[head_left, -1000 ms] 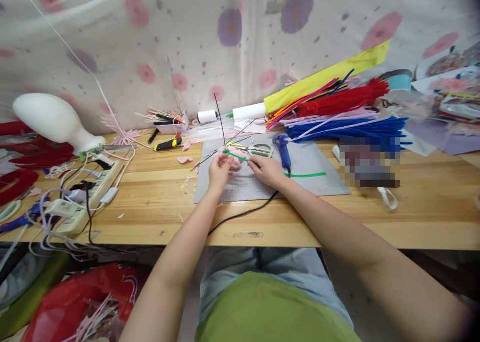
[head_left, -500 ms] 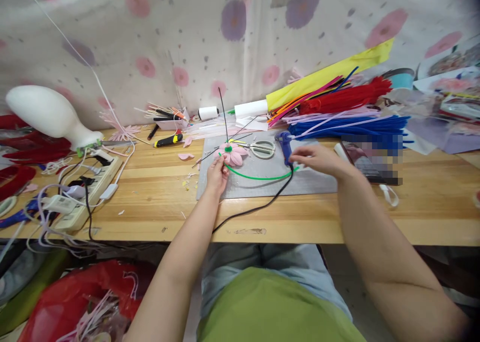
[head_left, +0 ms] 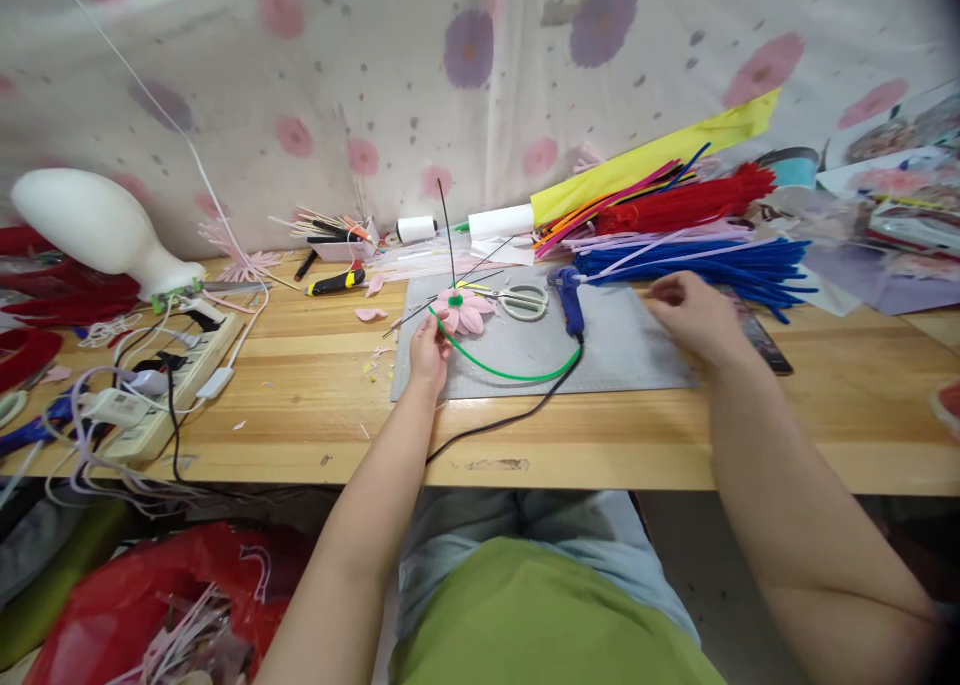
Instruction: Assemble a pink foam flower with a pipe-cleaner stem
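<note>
My left hand is closed on a pink flower and one end of a green pipe cleaner. The flower's green centre faces up, with a dark wire stem rising from it. The pipe cleaner sags in a curve toward the glue gun's handle. My right hand hovers over the mat's right side with bent fingers drawn together; whether anything thin is between them is hidden. A blue glue gun lies between the hands, beside scissors on the grey cutting mat.
Blue pipe cleaners and red pipe cleaners are piled at the back right. A utility knife and loose petals lie left of the mat. A power strip with tangled cords and a white foam head stand farther left.
My right hand has moved right, away from the glue gun and the pipe cleaner's far end. That end now hangs lower. My left hand has shifted slightly left with the flower.
</note>
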Available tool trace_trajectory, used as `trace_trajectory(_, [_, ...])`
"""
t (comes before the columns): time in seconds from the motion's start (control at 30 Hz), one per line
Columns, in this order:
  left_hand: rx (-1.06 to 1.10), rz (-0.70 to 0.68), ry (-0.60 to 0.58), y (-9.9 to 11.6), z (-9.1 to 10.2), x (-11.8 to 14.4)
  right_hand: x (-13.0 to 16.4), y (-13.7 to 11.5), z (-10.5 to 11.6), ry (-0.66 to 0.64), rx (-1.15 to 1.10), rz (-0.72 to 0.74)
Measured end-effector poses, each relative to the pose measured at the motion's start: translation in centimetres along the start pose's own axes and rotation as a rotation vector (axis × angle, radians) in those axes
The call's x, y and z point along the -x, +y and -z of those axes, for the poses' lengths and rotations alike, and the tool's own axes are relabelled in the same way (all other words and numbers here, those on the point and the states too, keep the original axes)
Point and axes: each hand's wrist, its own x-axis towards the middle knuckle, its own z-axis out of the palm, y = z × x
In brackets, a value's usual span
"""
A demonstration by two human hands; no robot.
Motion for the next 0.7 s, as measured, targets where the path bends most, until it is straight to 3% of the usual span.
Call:
trace_trajectory(0.1, [0.026,0.000,-0.013,0.1,0.0,-0.1,-0.3,-3.2,-2.7,-0.190,-0.270,0.053])
trace_trajectory(0.2, [0.002,0.001,-0.043,0.1,-0.1,-0.1,-1.1,-6.2,-5.8,-0.266,-0.243,0.001])
trace_trajectory(0.37, [0.208,0.200,-0.188,1.7,1.3,0.0,-2.1,-8.1,-8.9,-0.225,-0.207,-0.160])
trace_trajectory(0.47, [0.414,0.115,-0.227,3.6,3.1,-0.3,-2.2,-7.5,-9.6,-0.127,-0.379,-0.215])
trace_trajectory(0.57, [0.454,0.119,-0.224,4.9,4.1,-0.9,-1.9,-7.2,-9.3,-0.046,-0.709,-0.246])
trace_trajectory(0.63, [0.349,0.219,-0.203,4.9,3.9,-1.2,-1.3,-7.4,-8.6,-0.079,-0.941,-0.230])
trace_trajectory(0.7, [0.116,0.370,-0.165,4.2,2.9,-1.2,-0.6,-7.9,-7.5,-0.190,-1.085,-0.151])
